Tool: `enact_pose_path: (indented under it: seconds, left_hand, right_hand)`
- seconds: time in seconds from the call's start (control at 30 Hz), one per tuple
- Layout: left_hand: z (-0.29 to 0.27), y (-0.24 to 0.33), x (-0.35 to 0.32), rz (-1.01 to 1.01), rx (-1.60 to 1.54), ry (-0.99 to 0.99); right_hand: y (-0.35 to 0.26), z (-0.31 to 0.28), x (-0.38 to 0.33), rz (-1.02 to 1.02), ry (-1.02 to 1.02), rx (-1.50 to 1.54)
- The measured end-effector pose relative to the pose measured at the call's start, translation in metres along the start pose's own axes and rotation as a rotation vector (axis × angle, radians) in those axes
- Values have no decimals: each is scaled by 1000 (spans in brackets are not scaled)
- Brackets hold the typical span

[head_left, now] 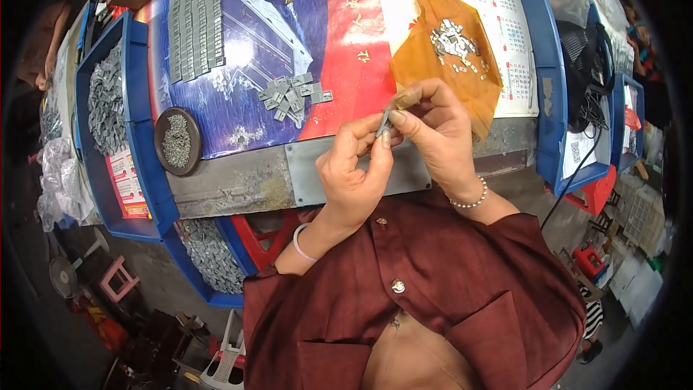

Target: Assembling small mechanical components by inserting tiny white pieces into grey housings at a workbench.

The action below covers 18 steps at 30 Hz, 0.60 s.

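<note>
1. From where I stand, the person's left hand (357,166) and right hand (438,121) are close together; each one is pinching, with thumb and finger, the same small grey piece (385,123). The fingertips hide its exact shape.
2. This piece is held up near the front edge of the worn grey bench (231,189). I take it as centre of my clock.
3. Between nine and ten o'clock lies a loose pile of flat grey pieces (289,97); farther, at ten o'clock, are long straight rows of similar grey pieces (196,29).
4. At nine o'clock is a round dark-brown dish (180,170) with tiny metallic parts (177,141).
5. Between one and two o'clock, small white parts (455,42) lie on an amber sheet (419,65).
</note>
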<state>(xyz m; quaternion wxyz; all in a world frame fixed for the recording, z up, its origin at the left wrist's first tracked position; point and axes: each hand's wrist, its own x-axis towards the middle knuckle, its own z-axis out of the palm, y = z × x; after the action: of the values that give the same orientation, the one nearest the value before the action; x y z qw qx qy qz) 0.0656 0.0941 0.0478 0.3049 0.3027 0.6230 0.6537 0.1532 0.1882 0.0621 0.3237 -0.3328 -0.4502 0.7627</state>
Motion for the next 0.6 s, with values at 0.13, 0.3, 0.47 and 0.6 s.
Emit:
enact_pose_path:
  seconds: [0.13, 0.3, 0.47, 0.6]
  left_hand:
    - [-3, 7, -3, -119, -33, -110]
    - [-3, 3, -2, -187, -161, -77]
    - [-4, 5, -4, -233, -179, -33]
    - [-5, 12, -6, -261, -187, -69]
  right_hand:
    - [-1, -11, 0, 49, -91, -58]
    - [1, -9, -4, 24, -110, -128]
    - [2, -9, -5, 126, -154, -59]
    - [3, -12, -8, 161, -145, 14]
